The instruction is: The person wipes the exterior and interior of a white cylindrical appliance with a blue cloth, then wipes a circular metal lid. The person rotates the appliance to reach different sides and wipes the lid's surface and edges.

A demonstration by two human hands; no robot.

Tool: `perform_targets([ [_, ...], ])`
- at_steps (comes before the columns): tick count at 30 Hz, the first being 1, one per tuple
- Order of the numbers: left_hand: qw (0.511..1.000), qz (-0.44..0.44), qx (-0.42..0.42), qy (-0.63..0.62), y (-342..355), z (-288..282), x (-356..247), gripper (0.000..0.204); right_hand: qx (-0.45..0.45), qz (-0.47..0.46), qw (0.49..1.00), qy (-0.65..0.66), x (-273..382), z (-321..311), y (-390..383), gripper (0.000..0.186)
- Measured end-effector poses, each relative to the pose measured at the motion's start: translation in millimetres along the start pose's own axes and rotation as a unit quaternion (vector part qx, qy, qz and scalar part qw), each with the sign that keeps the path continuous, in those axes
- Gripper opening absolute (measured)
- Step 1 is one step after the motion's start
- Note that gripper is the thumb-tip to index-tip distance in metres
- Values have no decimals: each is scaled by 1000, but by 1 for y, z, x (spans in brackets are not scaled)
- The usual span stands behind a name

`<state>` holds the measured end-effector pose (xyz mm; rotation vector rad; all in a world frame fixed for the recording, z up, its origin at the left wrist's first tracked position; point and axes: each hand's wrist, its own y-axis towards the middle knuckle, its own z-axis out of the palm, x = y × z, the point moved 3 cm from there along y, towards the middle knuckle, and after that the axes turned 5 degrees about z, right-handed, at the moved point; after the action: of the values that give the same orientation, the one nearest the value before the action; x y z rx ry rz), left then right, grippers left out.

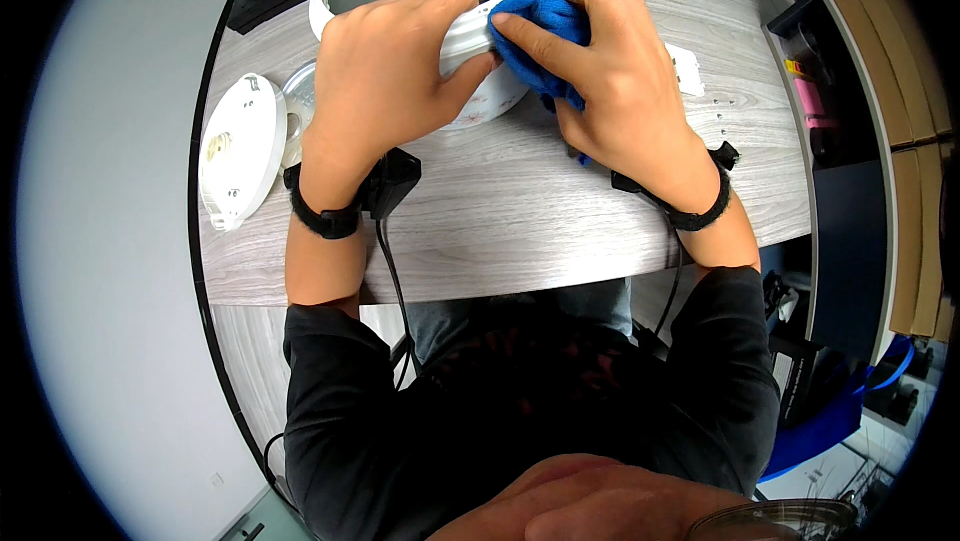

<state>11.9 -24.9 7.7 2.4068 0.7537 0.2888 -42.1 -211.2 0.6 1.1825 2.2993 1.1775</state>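
Note:
A white rice cooker body [468,38] with a grey inside stands at the far edge of my reach, its top uncovered. My left hand [385,71] is closed on the near part of its rim, thumb low against the outer wall. Bunched in my right hand [630,71] is a blue cloth [545,26], pressed against the rim just right of the left thumb. My right index finger lies stretched along the cloth. Part of the rim and the front wall is hidden behind my hands.
A white lid [243,151] lies at the left, overlapping a shiny round plate [298,91]. To the right are a small white piece [687,71] and several screws [720,116]. A shelf unit [852,211] borders the table's right side. A black cable [393,261] hangs from my left wrist strap.

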Motion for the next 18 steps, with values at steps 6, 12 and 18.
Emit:
perform_targets([
  [6,1000,11,-10,-13,1,-2,1,31,28,36,998,-32,-19,-3,-5,57],
  [12,1000,10,6,-8,2,-2,2,32,18,65,997,-39,-54,6,-5,62],
  [18,1000,10,-2,-19,1,-1,2,32,32,105,994,14,-68,12,-4,64],
])
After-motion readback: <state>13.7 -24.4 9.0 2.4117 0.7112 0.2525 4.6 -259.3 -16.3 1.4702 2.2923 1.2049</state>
